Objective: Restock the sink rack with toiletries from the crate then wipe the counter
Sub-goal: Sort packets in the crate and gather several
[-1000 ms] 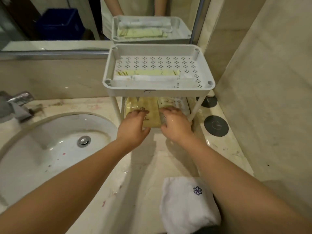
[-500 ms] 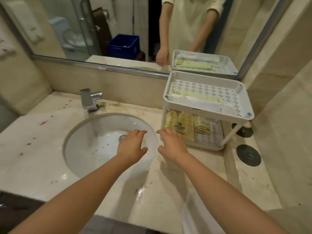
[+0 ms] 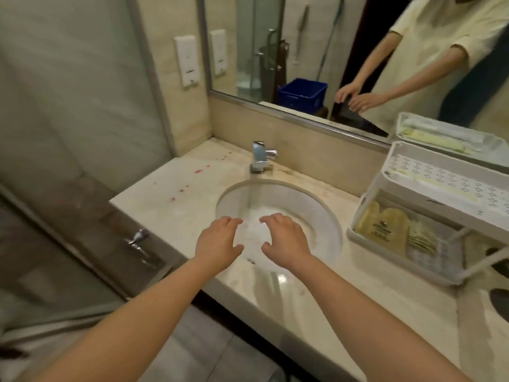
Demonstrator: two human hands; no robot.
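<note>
The white plastic sink rack with two shelves [image 3: 418, 194] stands on the pale stone counter [image 3: 170, 186], at the right side, just beside the round white sink bowl [image 3: 325, 216]; its back is near the big wall mirror [image 3: 344, 51]. Yellow packets [image 3: 381, 230] lie on the bottom shelf; long yellow and white packets [image 3: 429, 180] lie on the top shelf, which has little holes in it. The left hand [image 3: 217, 244] and the right hand [image 3: 286, 241] are side by side over the near part of the sink bowl, well apart from the rack; the fingers of both are spread and bent a little, loose, and they hold nothing. The shiny metal tap [image 3: 260, 157] stands behind the bowl; small red spots [image 3: 197, 170] dot the counter to the left of it. The blue plastic crate [image 3: 301, 92] shows only in the mirror, behind the person.
</note>
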